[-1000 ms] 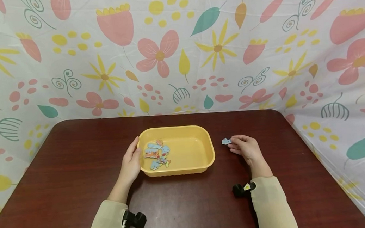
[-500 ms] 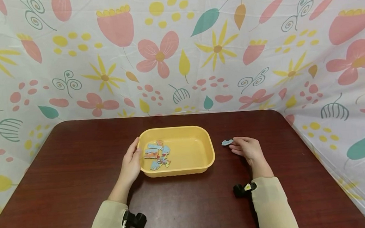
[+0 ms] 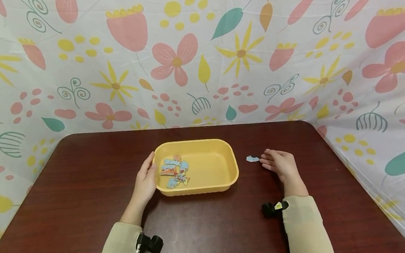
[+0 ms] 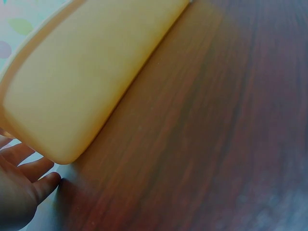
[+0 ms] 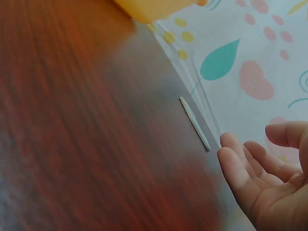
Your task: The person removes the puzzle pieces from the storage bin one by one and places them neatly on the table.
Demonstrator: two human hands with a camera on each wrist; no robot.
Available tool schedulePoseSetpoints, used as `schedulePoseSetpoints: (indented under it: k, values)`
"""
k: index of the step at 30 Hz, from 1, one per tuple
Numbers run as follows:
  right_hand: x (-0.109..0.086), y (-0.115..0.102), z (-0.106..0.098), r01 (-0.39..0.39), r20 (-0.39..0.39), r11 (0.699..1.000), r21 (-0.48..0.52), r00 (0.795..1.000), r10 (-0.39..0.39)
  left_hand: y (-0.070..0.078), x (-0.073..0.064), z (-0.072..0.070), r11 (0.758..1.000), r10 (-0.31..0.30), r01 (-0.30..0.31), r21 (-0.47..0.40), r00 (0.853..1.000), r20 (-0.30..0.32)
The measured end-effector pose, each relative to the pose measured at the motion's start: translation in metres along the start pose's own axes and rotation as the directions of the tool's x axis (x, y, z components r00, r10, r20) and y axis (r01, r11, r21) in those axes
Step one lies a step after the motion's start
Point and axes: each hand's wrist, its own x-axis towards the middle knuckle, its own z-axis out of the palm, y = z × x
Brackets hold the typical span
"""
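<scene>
On the brown table [image 3: 210,235], a yellow tray [image 3: 213,169] is touched at its left end by the left hand [image 3: 146,176], fingers spread; the right hand [image 3: 282,165] is relaxed, thumb apart. Printed pieces [image 3: 169,171] are gathered inside; one blue piece [image 3: 252,159] is seen on the table just beside the right hand.
</scene>
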Motion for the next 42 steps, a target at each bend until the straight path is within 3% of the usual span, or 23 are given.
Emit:
schedulePoseSetpoints:
  k: [7,17,25,42]
  values:
    - [-0.004,-0.005,0.001,0.007,0.029,0.999,0.047,1.0,-0.009,0.0,-0.001,-0.003,1.0,-0.005,0.005,-0.005,1.0,-0.007]
    - [-0.019,-0.016,-0.003,0.087,0.064,0.986,0.139,0.993,-0.096,0.001,0.0,0.003,0.999,-0.021,0.021,-0.024,1.0,-0.008]
    - [-0.023,-0.028,0.011,0.173,0.12,0.984,0.034,0.977,-0.176,0.0,0.0,0.002,1.0,-0.009,0.008,-0.026,1.0,-0.012]
    - [-0.027,-0.048,0.057,0.209,0.228,0.977,-0.044,0.954,-0.193,-0.002,0.001,0.002,0.999,0.015,-0.016,-0.03,1.0,-0.023]
